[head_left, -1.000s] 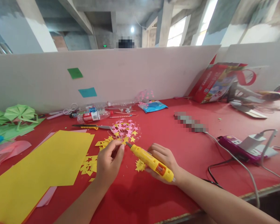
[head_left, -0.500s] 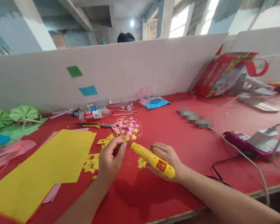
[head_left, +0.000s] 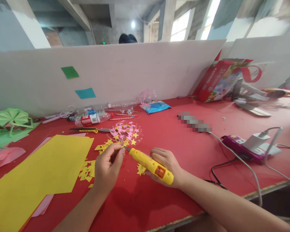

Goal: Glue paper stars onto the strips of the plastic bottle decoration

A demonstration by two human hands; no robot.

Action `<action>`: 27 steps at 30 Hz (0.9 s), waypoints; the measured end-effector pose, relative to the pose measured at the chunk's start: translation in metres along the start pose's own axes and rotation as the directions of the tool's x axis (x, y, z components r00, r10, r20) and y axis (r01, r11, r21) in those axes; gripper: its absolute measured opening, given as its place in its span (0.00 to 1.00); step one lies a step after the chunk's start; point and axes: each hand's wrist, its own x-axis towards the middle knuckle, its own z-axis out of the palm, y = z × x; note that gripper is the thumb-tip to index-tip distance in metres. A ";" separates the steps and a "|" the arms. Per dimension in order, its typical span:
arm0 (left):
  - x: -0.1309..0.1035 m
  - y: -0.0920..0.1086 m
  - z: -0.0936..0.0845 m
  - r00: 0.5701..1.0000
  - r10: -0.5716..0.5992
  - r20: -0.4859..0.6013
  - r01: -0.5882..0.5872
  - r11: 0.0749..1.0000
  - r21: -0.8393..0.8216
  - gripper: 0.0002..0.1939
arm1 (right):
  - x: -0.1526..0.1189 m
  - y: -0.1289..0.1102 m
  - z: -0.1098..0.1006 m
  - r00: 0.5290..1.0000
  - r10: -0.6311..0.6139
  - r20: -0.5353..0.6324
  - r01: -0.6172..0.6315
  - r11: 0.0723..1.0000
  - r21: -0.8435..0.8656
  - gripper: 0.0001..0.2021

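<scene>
My right hand (head_left: 165, 164) is wrapped round a yellow screwdriver-like tool (head_left: 148, 163) with an orange window in its handle. The tool's dark metal tip points up and left and meets the fingertips of my left hand (head_left: 110, 162). Those fingers pinch something small and yellow, too hidden to make out fully. Just beyond lie pink stars (head_left: 125, 127) and yellow stars (head_left: 133, 141) on a clear round piece. More yellow stars (head_left: 141, 169) sit below the tool. Yellow cut-outs (head_left: 88, 170) lie left of my left hand.
Yellow sheets (head_left: 45, 161) cover the left of the red table (head_left: 183, 199). Behind are a knife (head_left: 87, 130), a bottle (head_left: 94, 119) and a blue packet (head_left: 156, 107). A purple power strip (head_left: 244, 149) with cables and a red bag (head_left: 217, 80) are at right.
The whole view has shifted, so the table items and both hands appear slightly further left. Both hands keep the same grips, with the tool's tip still at my left fingertips.
</scene>
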 end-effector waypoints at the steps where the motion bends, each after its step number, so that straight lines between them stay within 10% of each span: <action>1: 0.000 0.000 0.000 1.000 -0.001 -0.002 0.001 1.000 -0.003 0.08 | 0.000 0.000 0.000 1.000 0.001 0.002 -0.001 1.000 -0.002 0.16; 27: -0.001 -0.003 0.000 1.000 0.021 0.004 -0.021 1.000 -0.004 0.07 | 0.002 -0.001 -0.001 1.000 -0.026 -0.003 0.026 0.999 -0.028 0.16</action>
